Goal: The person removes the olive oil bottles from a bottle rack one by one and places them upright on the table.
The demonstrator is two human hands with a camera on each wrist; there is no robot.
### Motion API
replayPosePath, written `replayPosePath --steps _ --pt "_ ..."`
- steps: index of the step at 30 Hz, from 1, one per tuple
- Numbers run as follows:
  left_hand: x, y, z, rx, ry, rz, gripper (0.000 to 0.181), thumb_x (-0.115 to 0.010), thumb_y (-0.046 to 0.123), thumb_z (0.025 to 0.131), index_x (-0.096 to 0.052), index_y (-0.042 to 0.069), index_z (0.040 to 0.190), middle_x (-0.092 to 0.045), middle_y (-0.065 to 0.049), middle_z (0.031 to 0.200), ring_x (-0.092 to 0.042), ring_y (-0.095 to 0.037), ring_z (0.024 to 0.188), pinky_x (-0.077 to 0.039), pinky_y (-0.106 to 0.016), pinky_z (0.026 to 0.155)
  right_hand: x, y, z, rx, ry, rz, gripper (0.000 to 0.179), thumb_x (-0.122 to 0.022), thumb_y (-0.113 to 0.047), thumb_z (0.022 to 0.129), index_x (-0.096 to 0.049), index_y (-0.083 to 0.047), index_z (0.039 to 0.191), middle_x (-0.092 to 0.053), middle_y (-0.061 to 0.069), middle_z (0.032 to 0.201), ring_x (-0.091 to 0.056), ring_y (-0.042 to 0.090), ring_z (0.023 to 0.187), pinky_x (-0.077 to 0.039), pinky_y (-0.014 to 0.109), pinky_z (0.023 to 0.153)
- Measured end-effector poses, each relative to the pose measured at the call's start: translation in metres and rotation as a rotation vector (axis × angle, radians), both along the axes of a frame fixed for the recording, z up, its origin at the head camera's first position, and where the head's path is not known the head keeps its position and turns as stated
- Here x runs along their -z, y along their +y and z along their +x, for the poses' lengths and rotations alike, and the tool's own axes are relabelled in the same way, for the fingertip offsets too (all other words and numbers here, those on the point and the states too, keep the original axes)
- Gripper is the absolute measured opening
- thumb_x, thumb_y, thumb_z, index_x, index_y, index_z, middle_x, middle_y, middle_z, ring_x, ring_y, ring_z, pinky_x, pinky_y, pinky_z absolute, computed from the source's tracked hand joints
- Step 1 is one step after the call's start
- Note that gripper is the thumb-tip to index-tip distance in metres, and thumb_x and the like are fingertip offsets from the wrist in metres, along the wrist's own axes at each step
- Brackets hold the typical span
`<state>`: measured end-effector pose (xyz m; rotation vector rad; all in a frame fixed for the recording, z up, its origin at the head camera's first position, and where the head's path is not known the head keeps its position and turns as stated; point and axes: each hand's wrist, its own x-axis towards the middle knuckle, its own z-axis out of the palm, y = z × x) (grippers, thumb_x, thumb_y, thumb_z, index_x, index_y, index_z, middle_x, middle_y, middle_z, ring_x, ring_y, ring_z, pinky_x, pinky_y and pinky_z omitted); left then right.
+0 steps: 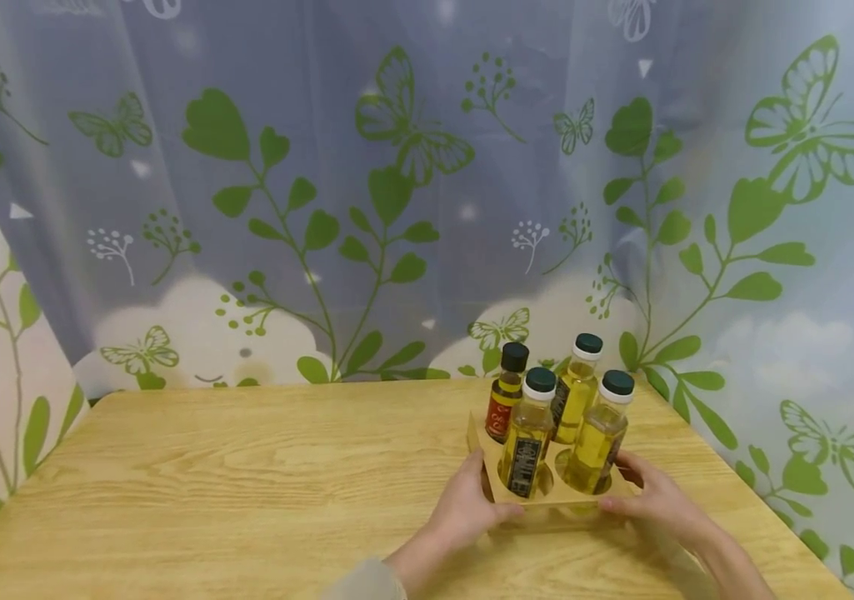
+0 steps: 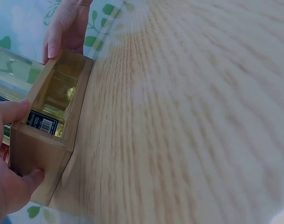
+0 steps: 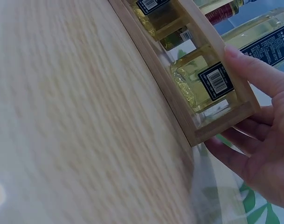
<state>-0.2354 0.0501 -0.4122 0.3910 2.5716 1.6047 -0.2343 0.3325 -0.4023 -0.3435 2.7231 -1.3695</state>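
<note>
A light wooden rack point(image 2: 41, 149) stands at the right of the table, its base right at the tabletop. Both hands grip it by its ends: my left hand point(image 1: 464, 504) at the left end, my right hand point(image 1: 655, 500) at the right. In the right wrist view, the right thumb lies on the top board's edge, with the other fingers at the end panel. Upright in the rack's round holes are clear bottles of yellow liquid with dark green caps, such as the front-left bottle point(image 1: 526, 442) and front-right bottle point(image 1: 597, 442). A slimmer black-capped bottle point(image 1: 501, 408) bears a red label.
The wood-grain table point(image 1: 247, 492) stretches left of the rack. A curtain point(image 1: 307, 208) printed with leaves and butterflies hangs along the back, and similar cloth point(image 1: 794, 333) borders the right edge close to my right arm.
</note>
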Motion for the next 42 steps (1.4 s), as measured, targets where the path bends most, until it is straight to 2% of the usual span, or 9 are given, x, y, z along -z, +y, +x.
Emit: replayPosePath --steps 11,20,25,30,35,42 --pt "-0.002 -0.041 0.015 0.007 -0.005 -0.013 0.103 -0.083 0.034 0.068 -0.026 -0.011 0.14 -0.034 -0.028 0.141 -0.036 -0.043 0.126 -0.034 -0.055 0.102 0.003 -0.035 0.011 -0.037 0.021 -0.028 0.075 -0.074 -0.016 0.08 -0.033 0.014 0.135 -0.038 0.034 0.134 -0.036 0.051 0.121 -0.037 0.06 0.096" --pt "0.0 -0.083 0.031 0.002 -0.014 -0.001 0.104 -0.082 0.034 0.068 -0.023 -0.01 0.142 -0.035 -0.029 0.14 -0.038 -0.044 0.124 -0.034 -0.058 0.101 0.004 -0.072 0.017 -0.075 -0.008 -0.067 0.078 -0.075 -0.02 0.079 -0.032 0.012 0.136 -0.041 0.031 0.133 -0.037 0.048 0.121 -0.046 0.053 0.09" --pt "-0.002 -0.104 0.038 0.04 -0.052 0.083 0.105 -0.082 0.028 0.07 -0.017 -0.013 0.142 -0.035 -0.033 0.138 -0.047 -0.044 0.116 -0.044 -0.051 0.095 0.004 -0.091 0.019 -0.11 0.006 -0.092 0.078 -0.075 -0.02 0.079 -0.032 0.012 0.136 -0.041 0.03 0.131 -0.039 0.046 0.12 -0.048 0.053 0.087" --pt "-0.004 -0.125 0.041 0.072 -0.094 0.119 0.105 -0.08 0.029 0.073 -0.014 -0.014 0.142 -0.029 -0.035 0.139 -0.047 -0.046 0.116 -0.049 -0.047 0.09 0.005 -0.11 0.023 -0.103 0.005 -0.125 0.08 -0.076 -0.021 0.078 -0.032 0.011 0.136 -0.039 0.029 0.134 -0.04 0.042 0.119 -0.045 0.055 0.091" --pt "-0.005 -0.144 0.046 0.067 -0.12 0.13 0.105 -0.079 0.029 0.074 -0.011 -0.014 0.142 -0.026 -0.036 0.14 -0.043 -0.047 0.119 -0.048 -0.045 0.092 0.002 -0.132 0.027 -0.092 -0.007 -0.153 0.082 -0.079 -0.022 0.076 -0.034 0.01 0.136 -0.042 0.026 0.133 -0.043 0.038 0.118 -0.046 0.051 0.093" --pt "-0.005 -0.165 0.052 0.035 -0.163 0.131 0.104 -0.079 0.028 0.075 -0.011 -0.012 0.143 -0.024 -0.035 0.142 -0.041 -0.048 0.12 -0.047 -0.045 0.093 0.0 -0.159 0.034 -0.098 0.007 -0.184 0.084 -0.08 -0.019 0.073 -0.034 0.013 0.135 -0.045 0.026 0.129 -0.046 0.038 0.115 -0.048 0.049 0.091"
